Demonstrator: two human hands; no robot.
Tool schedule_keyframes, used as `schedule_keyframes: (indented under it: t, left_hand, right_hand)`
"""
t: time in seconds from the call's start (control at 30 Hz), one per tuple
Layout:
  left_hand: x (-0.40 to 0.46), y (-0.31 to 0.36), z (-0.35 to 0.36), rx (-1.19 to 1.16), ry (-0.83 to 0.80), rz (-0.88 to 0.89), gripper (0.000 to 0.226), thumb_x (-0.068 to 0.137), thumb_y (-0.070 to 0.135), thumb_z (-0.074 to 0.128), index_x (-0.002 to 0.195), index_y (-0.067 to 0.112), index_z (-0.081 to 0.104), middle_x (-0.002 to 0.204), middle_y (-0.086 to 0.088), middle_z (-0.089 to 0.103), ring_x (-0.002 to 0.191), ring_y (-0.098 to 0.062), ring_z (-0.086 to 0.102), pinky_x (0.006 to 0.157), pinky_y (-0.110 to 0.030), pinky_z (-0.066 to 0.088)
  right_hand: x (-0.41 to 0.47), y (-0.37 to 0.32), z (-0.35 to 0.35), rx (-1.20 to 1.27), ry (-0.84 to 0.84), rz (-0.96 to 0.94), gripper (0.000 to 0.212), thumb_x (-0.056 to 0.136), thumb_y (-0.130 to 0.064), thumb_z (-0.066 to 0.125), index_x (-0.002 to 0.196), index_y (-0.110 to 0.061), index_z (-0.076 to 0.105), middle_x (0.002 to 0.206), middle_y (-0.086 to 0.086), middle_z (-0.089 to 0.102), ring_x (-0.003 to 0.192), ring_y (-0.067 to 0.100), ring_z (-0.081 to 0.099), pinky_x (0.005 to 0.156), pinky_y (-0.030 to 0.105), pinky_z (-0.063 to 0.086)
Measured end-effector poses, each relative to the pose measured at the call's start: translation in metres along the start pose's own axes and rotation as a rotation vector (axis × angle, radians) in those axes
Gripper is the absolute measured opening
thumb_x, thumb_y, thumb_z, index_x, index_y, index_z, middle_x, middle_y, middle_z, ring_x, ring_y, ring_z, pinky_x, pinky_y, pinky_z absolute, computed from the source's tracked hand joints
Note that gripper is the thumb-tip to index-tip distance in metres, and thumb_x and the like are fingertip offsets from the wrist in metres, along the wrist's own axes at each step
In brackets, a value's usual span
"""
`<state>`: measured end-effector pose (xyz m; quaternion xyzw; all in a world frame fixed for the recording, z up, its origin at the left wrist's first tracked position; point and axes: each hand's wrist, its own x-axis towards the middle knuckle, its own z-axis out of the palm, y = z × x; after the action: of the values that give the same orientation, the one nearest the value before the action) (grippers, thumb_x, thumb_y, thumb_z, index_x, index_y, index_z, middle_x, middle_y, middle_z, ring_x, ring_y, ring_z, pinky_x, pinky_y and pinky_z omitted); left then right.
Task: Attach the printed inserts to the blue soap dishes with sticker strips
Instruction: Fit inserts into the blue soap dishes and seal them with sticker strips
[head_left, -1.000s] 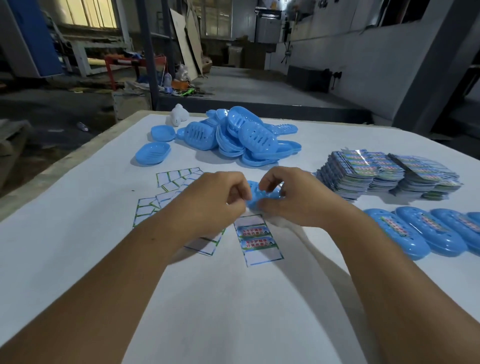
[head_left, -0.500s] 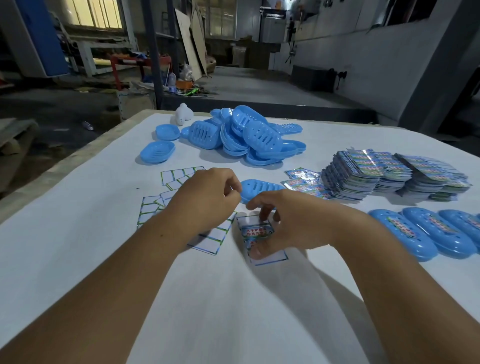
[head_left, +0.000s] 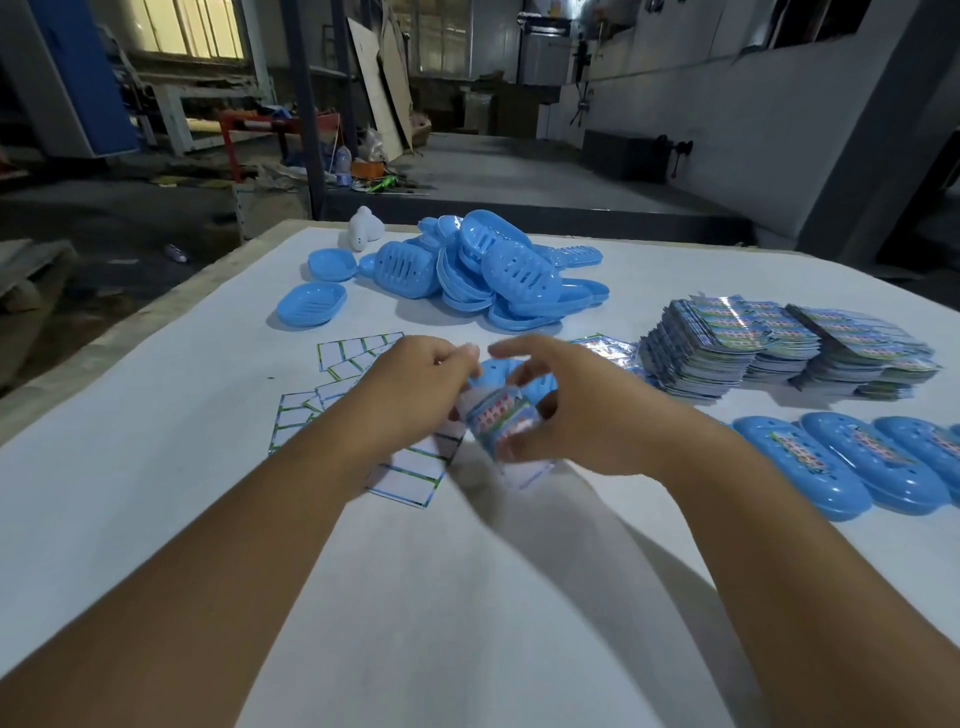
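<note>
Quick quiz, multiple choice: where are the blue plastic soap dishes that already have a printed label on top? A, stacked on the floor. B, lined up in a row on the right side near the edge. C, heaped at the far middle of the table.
B: the labelled blue plastic soap dishes lie side by side on the white table at the right.

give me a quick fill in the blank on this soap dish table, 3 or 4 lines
1. The finished soap dishes with inserts lie in a row at the table's ____ edge.
2. The loose pile of soap dishes is ____ in colour.
3. The stacks of printed inserts stand between the pile and the ____ soap dishes.
4. The right hand pinches a sticker strip in front of the soap dish held by the ____ hand.

Missing words: right; blue; finished; left
</note>
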<state>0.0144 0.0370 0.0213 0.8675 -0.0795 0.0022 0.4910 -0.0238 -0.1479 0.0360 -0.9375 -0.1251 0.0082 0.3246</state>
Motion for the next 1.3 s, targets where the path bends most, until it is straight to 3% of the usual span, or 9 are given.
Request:
schedule_keyframes:
  t: [0.1, 0.23, 0.33, 0.4, 0.53, 0.8, 0.93, 1.03, 1.3]
  left_hand:
    - [0.001, 0.005, -0.005, -0.197, -0.051, -0.101, 0.037, 0.088, 0.06, 0.061, 0.093, 0.026, 0.076, 0.076, 0.005, 0.076, 0.062, -0.008, 0.064, 0.058, -0.027, 0.044]
    - [0.0, 0.011, -0.006, -0.396, -0.128, -0.075, 0.03, 0.086, 0.039, 0.074, 0.103, 0.015, 0.074, 0.091, -0.003, 0.078, 0.075, -0.006, 0.071, 0.064, -0.024, 0.05]
    - [-0.002, 0.012, -0.005, -0.416, -0.11, -0.044, 0.021, 0.088, 0.03, 0.074, 0.102, 0.014, 0.075, 0.09, -0.004, 0.078, 0.076, -0.007, 0.071, 0.065, -0.024, 0.048]
    - [-0.001, 0.012, -0.006, -0.416, -0.098, -0.045, 0.016, 0.09, 0.028, 0.072, 0.101, 0.017, 0.075, 0.089, -0.001, 0.078, 0.074, -0.005, 0.07, 0.064, -0.023, 0.048]
    - [0.002, 0.012, -0.008, -0.418, -0.09, -0.031, 0.008, 0.092, 0.027, 0.07, 0.095, 0.022, 0.075, 0.086, 0.003, 0.078, 0.069, -0.002, 0.067, 0.06, -0.02, 0.047]
    - [0.005, 0.01, -0.009, -0.447, -0.024, -0.013, 0.03, 0.085, 0.03, 0.077, 0.114, 0.029, 0.067, 0.09, 0.005, 0.078, 0.082, -0.008, 0.072, 0.066, -0.026, 0.05]
    - [0.004, 0.008, -0.007, -0.308, 0.133, 0.083, 0.027, 0.081, 0.035, 0.081, 0.101, 0.03, 0.063, 0.09, 0.01, 0.074, 0.079, 0.002, 0.068, 0.065, -0.018, 0.048]
    - [0.001, 0.008, -0.005, -0.181, 0.229, 0.169, 0.019, 0.082, 0.041, 0.078, 0.085, 0.025, 0.067, 0.078, 0.011, 0.069, 0.065, 0.009, 0.061, 0.051, -0.007, 0.043]
    - [-0.005, 0.01, -0.002, -0.087, 0.245, 0.216, 0.024, 0.081, 0.051, 0.075, 0.08, 0.027, 0.074, 0.075, 0.014, 0.072, 0.072, -0.005, 0.067, 0.068, -0.027, 0.055]
  right_hand:
    - [0.003, -0.001, -0.005, 0.245, 0.161, 0.008, 0.094, 0.064, -0.017, 0.095, 0.139, -0.045, 0.047, 0.118, -0.014, 0.058, 0.072, 0.005, 0.067, 0.071, 0.038, 0.063]
    - [0.005, -0.002, -0.007, 0.431, 0.251, 0.033, 0.079, 0.065, -0.015, 0.095, 0.132, -0.035, 0.058, 0.111, -0.002, 0.069, 0.072, 0.008, 0.068, 0.068, 0.033, 0.062]
    - [0.005, -0.004, -0.008, 0.569, 0.218, 0.049, 0.04, 0.077, -0.015, 0.087, 0.113, -0.023, 0.07, 0.098, 0.003, 0.078, 0.087, 0.022, 0.076, 0.086, 0.047, 0.061]
    - [0.005, -0.005, -0.011, 0.678, 0.209, 0.027, 0.005, 0.091, -0.017, 0.075, 0.095, -0.017, 0.078, 0.09, 0.007, 0.079, 0.086, 0.026, 0.076, 0.082, 0.04, 0.063]
    - [0.004, -0.006, -0.014, 0.762, 0.196, 0.036, 0.029, 0.099, -0.016, 0.063, 0.077, -0.018, 0.082, 0.077, 0.005, 0.075, 0.064, 0.011, 0.064, 0.059, 0.02, 0.053]
    - [0.002, -0.008, -0.01, 0.79, 0.139, 0.038, 0.027, 0.1, -0.014, 0.059, 0.082, -0.006, 0.077, 0.078, 0.007, 0.072, 0.061, 0.01, 0.062, 0.056, 0.019, 0.051]
    - [0.004, -0.008, -0.005, 0.752, 0.192, 0.031, 0.027, 0.099, -0.014, 0.06, 0.083, 0.004, 0.073, 0.074, 0.007, 0.069, 0.061, 0.012, 0.061, 0.055, 0.019, 0.05]
    - [0.005, -0.01, -0.002, 0.671, 0.275, -0.003, 0.029, 0.099, -0.016, 0.062, 0.074, -0.005, 0.073, 0.067, 0.003, 0.067, 0.06, 0.011, 0.061, 0.054, 0.019, 0.048]
    - [0.005, -0.013, 0.003, 0.461, 0.403, -0.04, 0.027, 0.097, -0.022, 0.063, 0.074, -0.015, 0.075, 0.062, -0.003, 0.07, 0.057, 0.003, 0.063, 0.049, 0.016, 0.047]
